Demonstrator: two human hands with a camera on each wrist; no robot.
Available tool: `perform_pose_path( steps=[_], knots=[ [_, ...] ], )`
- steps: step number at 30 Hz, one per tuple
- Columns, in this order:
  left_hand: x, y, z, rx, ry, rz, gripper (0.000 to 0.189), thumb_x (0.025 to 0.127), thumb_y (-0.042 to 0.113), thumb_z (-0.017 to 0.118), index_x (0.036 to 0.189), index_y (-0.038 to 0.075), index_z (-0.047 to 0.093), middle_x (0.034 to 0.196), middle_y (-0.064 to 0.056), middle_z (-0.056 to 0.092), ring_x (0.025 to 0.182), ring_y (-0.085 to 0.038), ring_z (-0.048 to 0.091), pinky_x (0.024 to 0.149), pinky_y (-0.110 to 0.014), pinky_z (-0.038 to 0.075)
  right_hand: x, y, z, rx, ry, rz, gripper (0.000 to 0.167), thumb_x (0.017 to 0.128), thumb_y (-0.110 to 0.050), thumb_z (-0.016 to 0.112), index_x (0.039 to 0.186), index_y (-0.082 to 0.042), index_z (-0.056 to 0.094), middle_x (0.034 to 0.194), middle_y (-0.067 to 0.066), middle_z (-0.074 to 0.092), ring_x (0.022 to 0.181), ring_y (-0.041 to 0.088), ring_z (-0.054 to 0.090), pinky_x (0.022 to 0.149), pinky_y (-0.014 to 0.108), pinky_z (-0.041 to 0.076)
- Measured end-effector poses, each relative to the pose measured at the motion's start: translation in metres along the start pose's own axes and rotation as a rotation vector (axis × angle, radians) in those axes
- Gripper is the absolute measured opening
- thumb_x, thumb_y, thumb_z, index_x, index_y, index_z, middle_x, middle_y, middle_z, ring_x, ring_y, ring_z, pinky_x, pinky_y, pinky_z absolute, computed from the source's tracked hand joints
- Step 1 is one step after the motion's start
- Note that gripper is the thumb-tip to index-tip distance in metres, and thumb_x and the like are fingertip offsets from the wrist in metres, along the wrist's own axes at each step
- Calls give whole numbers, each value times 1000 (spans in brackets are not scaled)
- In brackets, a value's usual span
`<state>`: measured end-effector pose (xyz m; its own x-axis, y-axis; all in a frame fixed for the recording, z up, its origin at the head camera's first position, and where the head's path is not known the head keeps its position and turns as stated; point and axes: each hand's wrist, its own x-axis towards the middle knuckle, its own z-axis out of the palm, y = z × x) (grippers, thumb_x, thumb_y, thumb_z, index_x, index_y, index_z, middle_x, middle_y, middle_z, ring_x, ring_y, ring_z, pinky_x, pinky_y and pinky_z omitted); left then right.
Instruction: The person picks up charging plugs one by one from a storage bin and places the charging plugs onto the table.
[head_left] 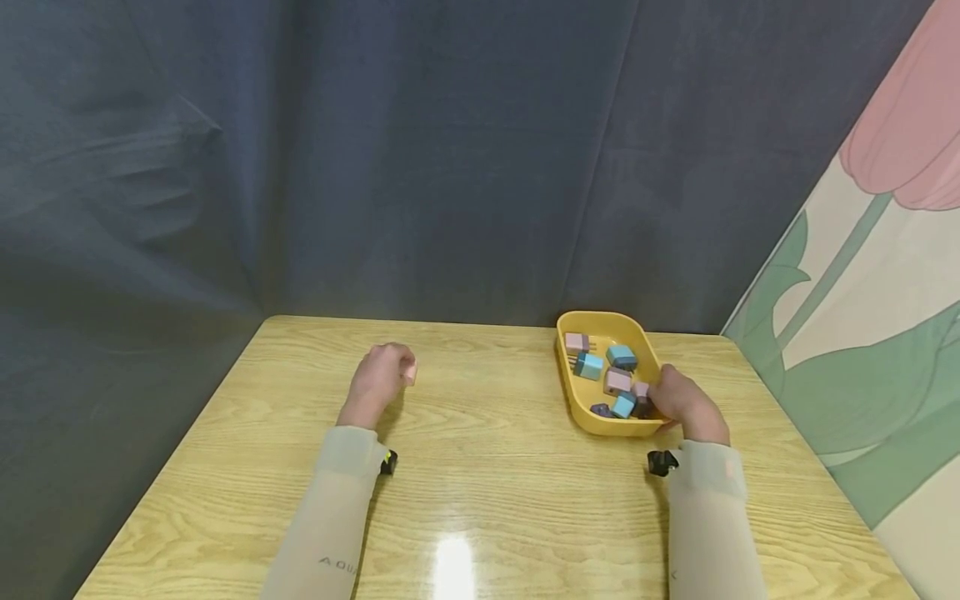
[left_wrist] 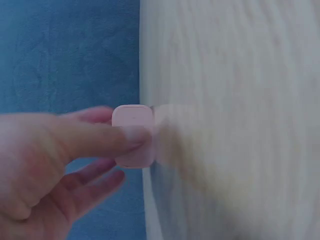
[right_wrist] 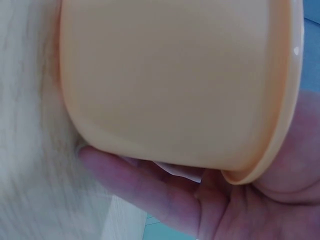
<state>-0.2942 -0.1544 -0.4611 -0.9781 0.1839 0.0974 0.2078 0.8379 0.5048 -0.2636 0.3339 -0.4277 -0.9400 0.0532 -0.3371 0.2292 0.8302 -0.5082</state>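
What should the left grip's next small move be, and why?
I'd probably ease the left grip down until the pink block rests on the table: it is pinched close to the wood, though contact is hard to tell, and the right grip is occupied holding the yellow basket.

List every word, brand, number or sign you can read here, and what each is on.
"AQU": on the left sleeve; the lettering runs out of sight at the sleeve's edge.
Right sleeve: a partial mark, not readable.
Black left wrist device: a yellow mark, too small to read.
Pink block and yellow tub: no readable text.
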Motion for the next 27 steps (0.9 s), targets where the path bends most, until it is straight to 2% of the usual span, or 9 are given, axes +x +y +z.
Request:
perform_pose_path(
  steps=[4, 5, 8, 11, 15, 18, 24, 27],
  knots=[
    [2, -1, 0, 79, -62, 69, 31, 111, 6, 57, 139, 4, 71, 148, -17, 65, 142, -45, 55, 117, -57, 53, -1, 0, 1, 12, 0, 0, 48, 110, -9, 41, 146, 21, 35, 106, 26, 57, 86, 29, 64, 70, 38, 65],
    [1, -1, -1, 88, -70, 71, 35, 113, 10, 56, 146, 5, 67, 155, -16, 61, 149, -46, 50, 121, -58, 50, -1, 0, 1, 13, 0, 0, 48, 110, -9, 41, 146, 21, 35, 106, 26, 57, 86, 30, 64, 70, 38, 65],
    [1, 1, -4, 91, -82, 68, 38, 111, 9, 60, 148, 3, 64, 157, -18, 59, 150, -47, 49, 123, -57, 49, -1, 1, 1, 17, 0, 0, 48, 110, -10, 41, 146, 20, 35, 107, 26, 57, 86, 30, 65, 69, 37, 65],
    [0, 2, -7, 105, -71, 78, 37, 106, 1, 64, 144, 0, 67, 153, -20, 62, 147, -46, 54, 125, -58, 46, 0, 1, 1, 21, 0, 1, 47, 111, -10, 41, 146, 19, 35, 107, 26, 58, 88, 31, 65, 70, 38, 65],
    [1, 2, -8, 132, -56, 110, 19, 102, -6, 66, 117, 0, 76, 141, -21, 70, 140, -43, 62, 129, -62, 40, 1, 1, 0, 11, -8, 10, 48, 111, -11, 39, 149, 18, 32, 107, 26, 58, 89, 31, 65, 71, 36, 62],
    [2, 1, -6, 135, -42, 114, 14, 101, -6, 66, 109, 1, 76, 136, -20, 72, 137, -42, 64, 129, -63, 39, 1, 2, 1, 4, -20, 19, 49, 112, -11, 37, 151, 18, 29, 108, 26, 58, 89, 31, 65, 72, 33, 59],
    [1, 2, -4, 127, -44, 76, 29, 104, -1, 65, 132, 0, 74, 140, -22, 69, 136, -44, 63, 121, -59, 50, 0, 4, 2, 6, -23, 23, 49, 114, -13, 37, 152, 17, 27, 109, 26, 56, 91, 32, 65, 74, 32, 58],
    [0, 4, -3, 106, -71, 57, 37, 104, 0, 66, 141, 0, 69, 147, -23, 65, 141, -47, 59, 122, -59, 50, 0, 5, 2, 6, -22, 19, 48, 114, -13, 37, 151, 17, 28, 108, 26, 56, 90, 32, 65, 74, 33, 58]
  ],
)
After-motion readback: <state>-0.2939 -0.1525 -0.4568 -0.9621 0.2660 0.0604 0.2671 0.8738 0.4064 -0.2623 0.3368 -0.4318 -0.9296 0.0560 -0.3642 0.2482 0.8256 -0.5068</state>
